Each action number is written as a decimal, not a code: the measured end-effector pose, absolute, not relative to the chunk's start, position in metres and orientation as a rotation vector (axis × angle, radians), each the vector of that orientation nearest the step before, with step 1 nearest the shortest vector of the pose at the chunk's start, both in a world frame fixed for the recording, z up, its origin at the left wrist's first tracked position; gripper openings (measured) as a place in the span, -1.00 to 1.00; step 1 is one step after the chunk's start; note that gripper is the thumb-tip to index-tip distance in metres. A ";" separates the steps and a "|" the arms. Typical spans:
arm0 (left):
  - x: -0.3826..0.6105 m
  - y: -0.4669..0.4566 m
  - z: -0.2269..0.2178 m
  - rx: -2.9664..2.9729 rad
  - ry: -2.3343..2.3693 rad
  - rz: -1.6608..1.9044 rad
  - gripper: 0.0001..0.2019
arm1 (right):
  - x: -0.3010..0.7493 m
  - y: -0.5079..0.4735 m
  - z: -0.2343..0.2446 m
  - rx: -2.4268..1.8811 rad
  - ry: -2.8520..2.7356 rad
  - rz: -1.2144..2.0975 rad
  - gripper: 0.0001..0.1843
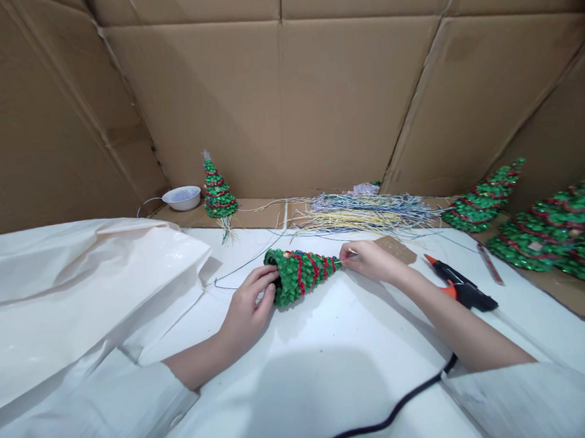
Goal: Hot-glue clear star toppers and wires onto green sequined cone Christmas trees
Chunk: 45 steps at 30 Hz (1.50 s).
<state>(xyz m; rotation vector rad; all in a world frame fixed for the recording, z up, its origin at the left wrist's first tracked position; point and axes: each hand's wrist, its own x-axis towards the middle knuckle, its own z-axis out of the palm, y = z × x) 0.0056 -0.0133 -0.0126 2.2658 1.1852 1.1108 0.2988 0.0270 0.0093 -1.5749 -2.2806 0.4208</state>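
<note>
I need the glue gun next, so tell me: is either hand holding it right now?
No. The glue gun lies on the table beside the right hand, which pinches the tip of the little tree that the left hand steadies.

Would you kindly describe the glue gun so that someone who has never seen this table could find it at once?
Start at the white table cover in front of the cardboard wall. Just beyond the person's right forearm, right of the green tree that the right hand and left hand hold, lies the glue gun. It is the only black tool there, with an orange tip and a black cord.
</note>
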 end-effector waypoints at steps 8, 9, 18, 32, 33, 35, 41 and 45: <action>0.006 -0.014 -0.009 2.264 1.213 1.119 -0.73 | 0.292 0.023 0.013 -1.675 -2.259 0.372 -0.91; 0.006 -0.013 -0.009 2.256 1.218 1.128 -0.73 | 0.293 0.024 0.012 -1.689 -2.250 0.372 -0.91; 0.004 -0.008 -0.011 2.171 1.214 1.243 -0.78 | 0.301 0.028 0.008 -1.629 -2.313 0.350 -0.86; 0.003 -0.006 -0.011 2.099 1.186 1.221 -0.82 | 0.302 0.026 0.015 -1.579 -2.267 0.549 -0.86; 0.003 -0.005 -0.011 2.094 1.189 1.221 -0.83 | 0.302 0.026 0.015 -1.592 -2.262 0.552 -0.87; 0.002 -0.005 -0.011 2.089 1.201 1.217 -0.84 | 0.301 0.025 0.015 -1.608 -2.256 0.553 -0.88; 0.002 -0.007 -0.012 2.222 1.256 1.205 -0.83 | 0.300 0.023 0.019 -1.627 -2.267 0.526 -0.93; 0.002 -0.009 -0.015 2.409 1.284 1.180 -0.81 | 0.299 0.021 0.022 -1.583 -2.292 0.524 -0.93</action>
